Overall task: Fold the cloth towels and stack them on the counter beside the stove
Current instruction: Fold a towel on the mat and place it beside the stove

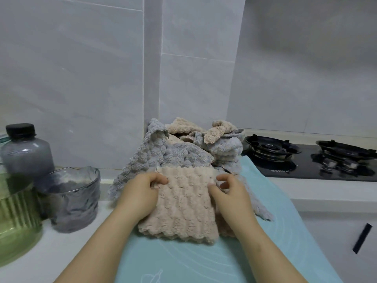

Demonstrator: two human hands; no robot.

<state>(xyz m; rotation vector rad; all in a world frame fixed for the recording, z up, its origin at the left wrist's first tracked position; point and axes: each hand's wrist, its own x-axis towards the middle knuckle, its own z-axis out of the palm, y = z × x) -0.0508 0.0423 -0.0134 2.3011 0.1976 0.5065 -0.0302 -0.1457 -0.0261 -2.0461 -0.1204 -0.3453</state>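
Note:
A beige fluffy towel (184, 203), folded into a rectangle, lies on a light blue mat (183, 260) on the counter. My left hand (140, 195) pinches its far left corner between thumb and fingers. My right hand (228, 190) pinches its far right corner. Behind it sits a loose heap of grey towels (173, 154) and beige towels (183, 127) against the tiled wall. A grey towel end (259, 209) sticks out to the right under my right hand.
The black gas stove (310, 160) with two burners lies to the right. On the left stand a dark-capped bottle (24, 150), a grey glass cup (75, 199) and a green ribbed glass bowl (14, 221). A white cabinet front with a dark handle (362, 237) is at lower right.

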